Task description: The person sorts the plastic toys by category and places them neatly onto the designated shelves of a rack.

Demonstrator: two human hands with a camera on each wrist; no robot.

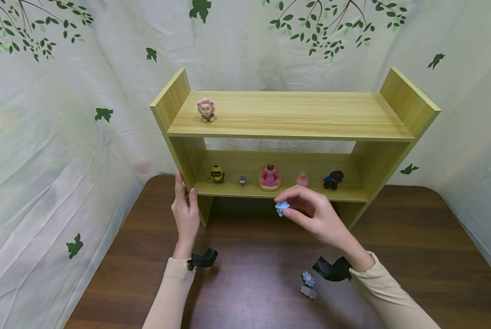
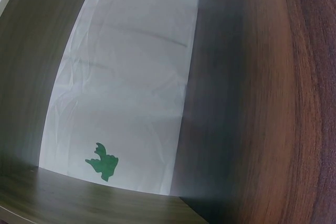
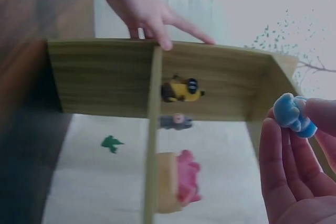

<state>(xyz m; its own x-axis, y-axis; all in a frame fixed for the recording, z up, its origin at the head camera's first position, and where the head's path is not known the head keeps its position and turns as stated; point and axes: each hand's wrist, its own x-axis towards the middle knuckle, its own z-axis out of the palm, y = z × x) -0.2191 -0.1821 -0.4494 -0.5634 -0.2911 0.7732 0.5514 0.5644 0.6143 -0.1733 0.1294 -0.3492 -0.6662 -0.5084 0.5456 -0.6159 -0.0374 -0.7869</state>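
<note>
Between thumb and fingers, my right hand (image 1: 311, 212) pinches a small blue figurine (image 1: 282, 208), held in front of the lower shelf board. The right wrist view shows the blue figurine (image 3: 293, 115) closer, rounded and lumpy, at the fingertips. My left hand (image 1: 186, 217) rests with straight fingers against the left side panel of the wooden shelf (image 1: 290, 114), the thumb near its front edge. On the lower board stand a yellow-and-black figurine (image 1: 217, 174), a tiny grey one (image 1: 242, 181), a pink bear (image 1: 269, 177), a small pink figurine (image 1: 301, 179) and a dark-capped one (image 1: 333, 180).
A pink-haired figurine (image 1: 206, 109) stands at the left of the top board. Near my right wrist, a blue-and-white figurine (image 1: 307, 278) and a grey cloud-shaped piece (image 1: 308, 292) lie on the brown table (image 1: 245, 274). A leaf-printed cloth (image 1: 245, 45) hangs behind.
</note>
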